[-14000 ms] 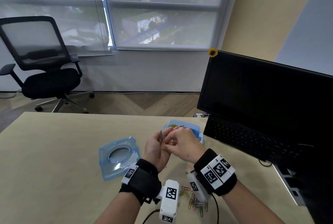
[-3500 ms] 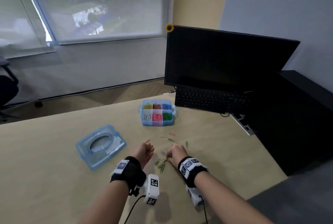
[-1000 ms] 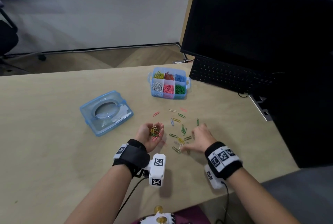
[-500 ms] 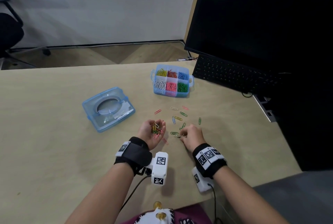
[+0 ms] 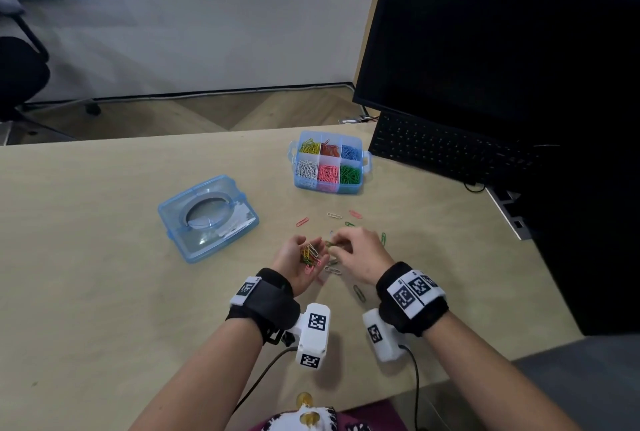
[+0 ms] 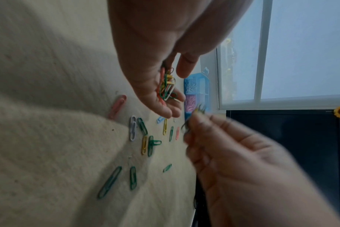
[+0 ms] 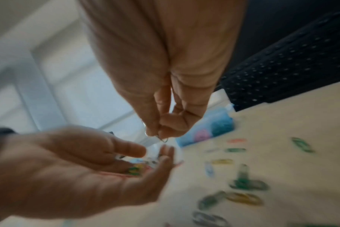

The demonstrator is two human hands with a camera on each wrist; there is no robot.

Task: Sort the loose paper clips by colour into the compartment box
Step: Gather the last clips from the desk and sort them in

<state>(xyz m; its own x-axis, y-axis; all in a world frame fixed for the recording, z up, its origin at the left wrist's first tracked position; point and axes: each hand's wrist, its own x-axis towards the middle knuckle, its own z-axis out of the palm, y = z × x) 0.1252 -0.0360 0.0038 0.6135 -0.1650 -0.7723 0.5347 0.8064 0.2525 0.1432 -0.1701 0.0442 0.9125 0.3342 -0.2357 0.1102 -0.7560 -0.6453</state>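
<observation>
My left hand (image 5: 298, 259) lies palm up just above the table and cups a mixed bunch of paper clips (image 5: 310, 254), also plain in the left wrist view (image 6: 166, 87). Right beside it, my right hand (image 5: 355, 254) pinches a green clip (image 5: 330, 244) between thumb and fingertips (image 7: 155, 130), held just over the left fingertips. Loose clips lie around both hands: a red one (image 5: 302, 221), a white one (image 5: 333, 214), a green one (image 5: 359, 292). The blue compartment box (image 5: 365, 162) stands open farther back, with sorted colours in its cells.
The box's clear blue lid (image 5: 207, 217) lies to the left of the hands. A black keyboard (image 5: 450, 150) and a dark monitor (image 5: 502, 49) stand at the right rear. An office chair (image 5: 20, 77) is beyond the table's far left edge.
My right hand has lifted off the table with a clip and come over to the left fingertips. The left hand still cups its bunch in the same spot.
</observation>
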